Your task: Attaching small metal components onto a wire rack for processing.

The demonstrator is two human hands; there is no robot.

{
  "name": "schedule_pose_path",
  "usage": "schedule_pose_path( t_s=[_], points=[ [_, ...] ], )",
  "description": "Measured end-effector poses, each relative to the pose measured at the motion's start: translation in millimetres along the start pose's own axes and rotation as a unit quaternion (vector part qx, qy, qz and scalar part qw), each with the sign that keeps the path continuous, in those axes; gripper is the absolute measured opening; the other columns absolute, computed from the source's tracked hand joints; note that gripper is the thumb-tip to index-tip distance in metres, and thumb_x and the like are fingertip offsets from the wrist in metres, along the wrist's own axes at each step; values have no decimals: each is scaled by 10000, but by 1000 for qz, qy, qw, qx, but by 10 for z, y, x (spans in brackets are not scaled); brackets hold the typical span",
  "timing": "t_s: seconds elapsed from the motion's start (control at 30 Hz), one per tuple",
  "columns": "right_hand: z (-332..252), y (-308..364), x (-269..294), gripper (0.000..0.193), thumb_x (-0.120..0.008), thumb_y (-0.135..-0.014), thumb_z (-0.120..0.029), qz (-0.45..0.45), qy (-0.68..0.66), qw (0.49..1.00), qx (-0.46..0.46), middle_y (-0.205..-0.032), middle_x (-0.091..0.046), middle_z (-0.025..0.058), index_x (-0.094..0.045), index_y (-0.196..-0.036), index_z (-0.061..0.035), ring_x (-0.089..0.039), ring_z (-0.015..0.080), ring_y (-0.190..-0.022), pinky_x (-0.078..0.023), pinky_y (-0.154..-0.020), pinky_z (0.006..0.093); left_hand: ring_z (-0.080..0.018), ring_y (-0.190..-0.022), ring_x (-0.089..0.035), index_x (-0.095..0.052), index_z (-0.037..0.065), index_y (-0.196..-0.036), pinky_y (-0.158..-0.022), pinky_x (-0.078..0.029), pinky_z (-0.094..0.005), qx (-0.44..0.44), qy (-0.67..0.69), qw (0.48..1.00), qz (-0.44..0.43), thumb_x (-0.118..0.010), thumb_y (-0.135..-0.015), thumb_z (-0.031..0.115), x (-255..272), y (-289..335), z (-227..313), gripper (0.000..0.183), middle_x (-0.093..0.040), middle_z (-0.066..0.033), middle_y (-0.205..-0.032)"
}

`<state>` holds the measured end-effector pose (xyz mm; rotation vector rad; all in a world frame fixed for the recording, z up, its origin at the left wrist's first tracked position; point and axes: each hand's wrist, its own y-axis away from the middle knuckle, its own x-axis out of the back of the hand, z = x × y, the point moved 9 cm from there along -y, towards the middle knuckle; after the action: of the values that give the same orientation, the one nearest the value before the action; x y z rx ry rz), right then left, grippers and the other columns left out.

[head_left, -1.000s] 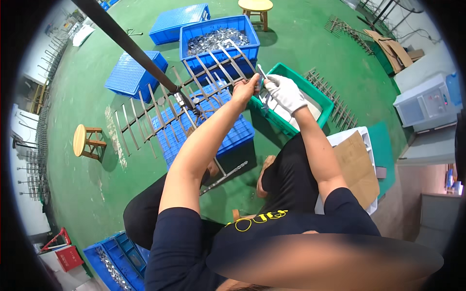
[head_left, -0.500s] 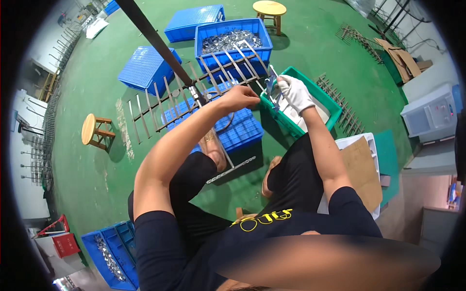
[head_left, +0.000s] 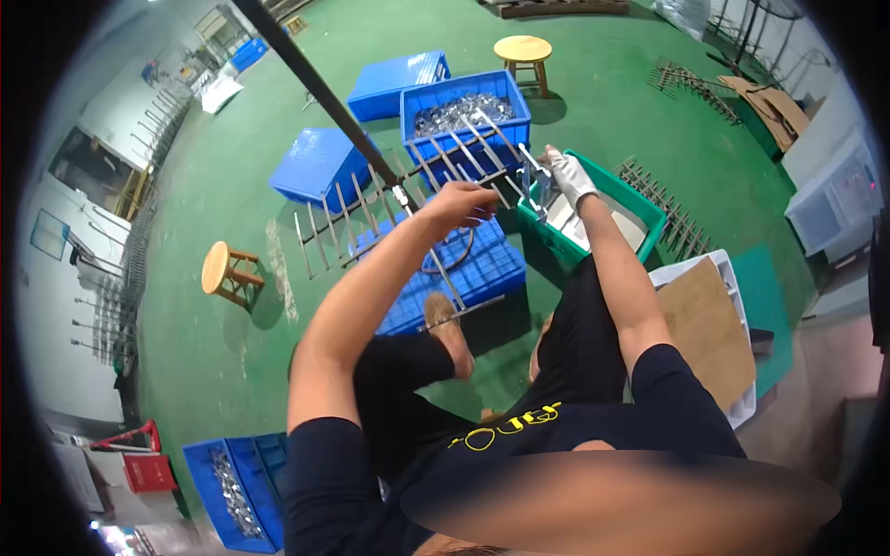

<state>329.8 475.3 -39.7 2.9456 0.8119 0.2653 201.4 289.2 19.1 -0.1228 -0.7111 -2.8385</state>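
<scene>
Two hands, apart: left hand by the rack, grip unclear; gloved right hand pinches metal piece, right of frame centre, beside green bin. Best steady, clear of rack.

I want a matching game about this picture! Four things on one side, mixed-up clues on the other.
1. Right hand
2. Left hand
3. Brown cardboard
4. Far open blue crate

A. Bare
B. Holds small metal pieces
C. Wears a white glove
D. Lies on a white tray

Pairs: 1-C, 2-A, 3-D, 4-B
</scene>
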Motion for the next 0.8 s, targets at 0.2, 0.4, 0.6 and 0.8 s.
schedule_pose_path(
  t_s=[0.2, 0.4, 0.6, 0.8],
  points=[
    [28, -154, -94, 318, -492, -848, -324, -69, -98, 992, -44, -777, -614, -1, -660, -917, -62, -494, 98, -656, -397, -590, 218, -167, -725, -596, -609, 36, -888, -612, -459, -252, 68, 226, 969, 67, -553, -876, 272, -375, -1037, -318, 243, -616, -75, -803],
    [6, -280, -191, 188, -529, -823, -173, -175, -146, 974, -3, -767, -613, 8, -660, -879, -51, -513, 91, -661, -416, -600, 215, -109, -524, -523, -567, 91, -784, -447, -394, -220, 11, 414, 905, 93, -574, -851, 284, -454, -1782, -525, 205, -567, -24, -651],
    [27, -536, -235, 123, -550, -799, -77, -139, -175, 975, -14, -719, -607, 29, -654, -841, -26, -525, 89, -605, -433, -557, 210, -96, -508, -510, -557, 89, -770, -420, -373, -204, -50, 377, 897, 225, -606, -836, 259, -319, -1882, -346, 189, -561, -24, -642],
    [80, -544, -249, 129, -543, -799, -58, -101, -225, 969, -23, -684, -605, 40, -655, -843, -10, -529, 90, -555, -430, -502, 192, -103, -546, -532, -564, 63, -797, -443, -390, -194, -97, 312, 909, 260, -626, -823, 231, -264, -1821, -191, 181, -576, -40, -672]
  ],
)
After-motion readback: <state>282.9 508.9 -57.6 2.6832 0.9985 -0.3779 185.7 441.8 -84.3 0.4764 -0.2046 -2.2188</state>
